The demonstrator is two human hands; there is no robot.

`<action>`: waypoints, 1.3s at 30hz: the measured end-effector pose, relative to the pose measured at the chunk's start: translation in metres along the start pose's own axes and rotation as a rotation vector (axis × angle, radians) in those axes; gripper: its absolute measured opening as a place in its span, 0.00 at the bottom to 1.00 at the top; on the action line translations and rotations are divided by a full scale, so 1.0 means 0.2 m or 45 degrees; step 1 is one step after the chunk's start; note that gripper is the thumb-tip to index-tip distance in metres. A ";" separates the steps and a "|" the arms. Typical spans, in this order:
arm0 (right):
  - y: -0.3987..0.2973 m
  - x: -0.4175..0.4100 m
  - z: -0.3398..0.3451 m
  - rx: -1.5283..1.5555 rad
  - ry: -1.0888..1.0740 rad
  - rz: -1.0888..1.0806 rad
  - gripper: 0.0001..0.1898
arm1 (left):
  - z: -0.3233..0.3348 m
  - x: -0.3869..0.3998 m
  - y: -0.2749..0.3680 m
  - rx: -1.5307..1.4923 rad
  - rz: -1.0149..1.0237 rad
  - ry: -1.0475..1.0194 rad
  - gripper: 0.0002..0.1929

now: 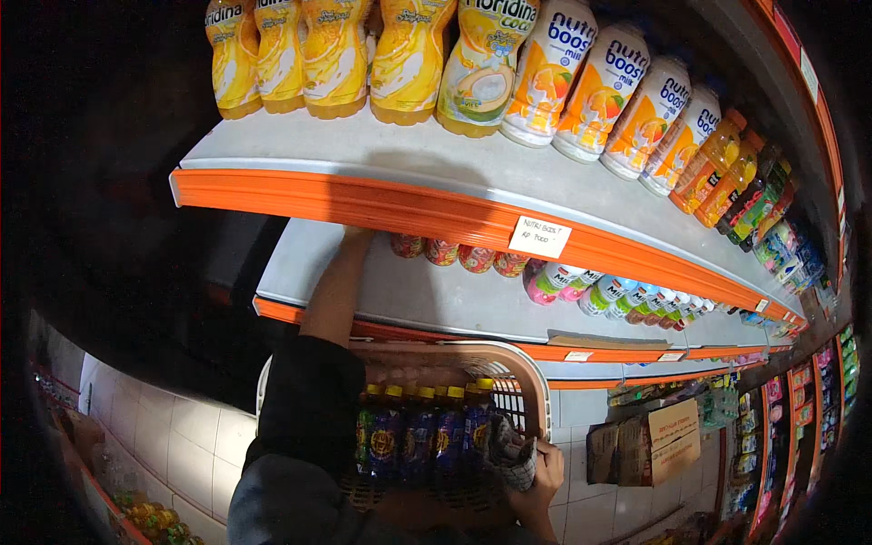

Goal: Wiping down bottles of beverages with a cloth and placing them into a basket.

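Observation:
My left forearm reaches over a basket (543, 381) into the lower shelf (402, 300). Only the wrist end of my left hand (357, 235) shows beneath the orange edge of the upper shelf (409, 204); its fingers are hidden. Just right of it stand several red cans (477, 259), their tops covered by that edge. At the basket's right side, my right hand (541, 477) grips a bunched checked cloth (511, 453). Inside the basket are several dark bottles with yellow caps (415, 436), standing upright.
Floridina bottles (405, 61) and Nutriboost bottles (599, 95) line the upper shelf. Small milk bottles (606, 296) stand farther right below. A handwritten tag (540, 237) hangs on the shelf edge. Cardboard boxes (644, 443) sit on the tiled floor (184, 436).

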State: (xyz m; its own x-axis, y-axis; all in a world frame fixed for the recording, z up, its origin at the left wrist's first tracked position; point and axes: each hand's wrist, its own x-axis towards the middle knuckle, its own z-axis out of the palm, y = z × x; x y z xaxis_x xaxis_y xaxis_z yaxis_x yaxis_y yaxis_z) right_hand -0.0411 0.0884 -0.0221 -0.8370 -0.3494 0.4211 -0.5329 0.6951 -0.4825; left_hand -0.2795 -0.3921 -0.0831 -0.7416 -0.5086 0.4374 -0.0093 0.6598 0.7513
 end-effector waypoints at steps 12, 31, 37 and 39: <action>-0.04 0.02 -0.02 0.033 0.047 -0.025 0.27 | -0.26 -0.21 0.50 -0.451 -0.156 -0.190 0.12; -0.27 0.20 0.07 0.255 -0.536 -0.487 0.26 | -1.44 -1.35 1.37 -0.748 0.501 0.554 0.04; -0.39 0.34 0.24 -0.018 -1.152 -0.525 0.38 | -1.51 -1.44 1.45 -0.633 0.701 0.622 0.01; -0.39 0.35 0.31 -0.057 -1.242 -0.539 0.40 | -1.52 -1.47 1.46 -0.589 0.729 0.634 0.01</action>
State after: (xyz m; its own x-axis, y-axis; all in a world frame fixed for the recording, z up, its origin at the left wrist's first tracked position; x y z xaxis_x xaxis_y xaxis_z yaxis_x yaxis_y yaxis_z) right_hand -0.0663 -0.0291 -0.0030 -0.3329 -0.9067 -0.2590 -0.8153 0.4147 -0.4042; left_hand 0.1394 -0.2183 0.1584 -0.1709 -0.4215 0.8906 0.6254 0.6521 0.4286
